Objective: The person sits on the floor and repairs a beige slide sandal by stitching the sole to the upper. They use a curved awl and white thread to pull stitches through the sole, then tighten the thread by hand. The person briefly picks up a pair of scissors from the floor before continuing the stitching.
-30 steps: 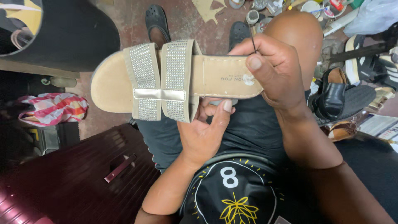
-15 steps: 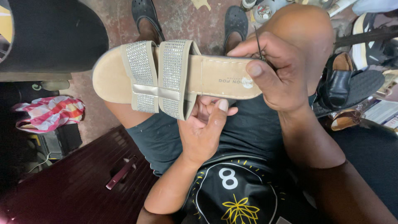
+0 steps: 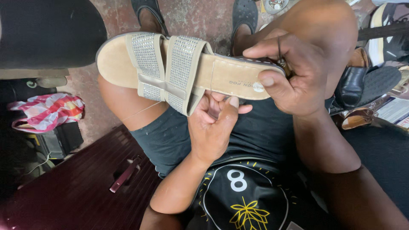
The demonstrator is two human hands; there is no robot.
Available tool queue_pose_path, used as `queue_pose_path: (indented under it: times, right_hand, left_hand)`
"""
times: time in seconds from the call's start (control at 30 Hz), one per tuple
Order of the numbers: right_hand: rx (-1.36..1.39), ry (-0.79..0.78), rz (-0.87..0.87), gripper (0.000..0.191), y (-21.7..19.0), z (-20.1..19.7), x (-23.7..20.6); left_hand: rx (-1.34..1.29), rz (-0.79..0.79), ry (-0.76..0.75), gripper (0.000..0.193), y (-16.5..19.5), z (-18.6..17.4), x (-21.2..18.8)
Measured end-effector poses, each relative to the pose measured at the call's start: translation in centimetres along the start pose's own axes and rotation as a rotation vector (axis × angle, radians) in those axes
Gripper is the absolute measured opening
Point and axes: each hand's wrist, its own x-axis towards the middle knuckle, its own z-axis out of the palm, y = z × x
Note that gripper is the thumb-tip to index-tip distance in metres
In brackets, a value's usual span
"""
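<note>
I hold a beige flat sandal (image 3: pixel 232 76) level over my lap, toe end to the left. Two rhinestone straps (image 3: pixel 181 64) cross its front. My right hand (image 3: pixel 298 81) grips the heel end, thumb pressed on the insole. A thin dark needle (image 3: pixel 279 44) stands up between its fingers. My left hand (image 3: pixel 213 125) reaches up from below, fingertips touching the sole's underside just behind the straps. A fine thread (image 3: pixel 142 110) runs from the straps down across my left thigh.
A dark red hard case (image 3: pixel 85 187) with a handle lies at lower left. A pink striped bag (image 3: pixel 47 110) sits left of it, below a black seat (image 3: pixel 47 34). Black shoes (image 3: pixel 362 81) and other footwear crowd the right side.
Both hands keep the sandal. It has shifted slightly up and left in view, and my right thumb has slid along the insole near the heel.
</note>
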Motion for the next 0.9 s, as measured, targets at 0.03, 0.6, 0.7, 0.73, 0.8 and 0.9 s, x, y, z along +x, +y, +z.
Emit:
queue_pose_path:
  times: [0.03, 0.6, 0.7, 0.73, 0.8, 0.9]
  right_hand:
    - [-0.004, 0.000, 0.002, 0.045, 0.0, 0.2, -0.1]
    - [0.020, 0.028, 0.066, 0.052, 0.2, 1.7, -0.5]
    - [0.004, 0.023, 0.048, 0.050, 0.0, 1.8, -0.5]
    - [0.011, 0.024, 0.054, 0.049, -0.1, 1.8, -0.5]
    - [0.035, 0.030, 0.082, 0.048, -0.3, 1.9, -0.5]
    - [-0.020, 0.030, 0.107, 0.045, -0.4, 1.7, -0.7]
  left_hand:
    - [-0.002, -0.002, -0.002, 0.032, 0.2, -0.1, 0.0]
    - [-0.005, -0.002, -0.052, 0.033, 1.0, -1.4, 0.0]
    - [0.003, -0.015, -0.044, 0.033, 0.8, -1.6, -0.1]
    - [0.005, -0.016, -0.043, 0.033, 0.6, -1.7, -0.2]
    - [0.003, -0.010, -0.049, 0.033, 0.3, -1.9, -0.3]
    - [0.003, 0.011, -0.060, 0.031, -0.1, -1.9, -0.4]
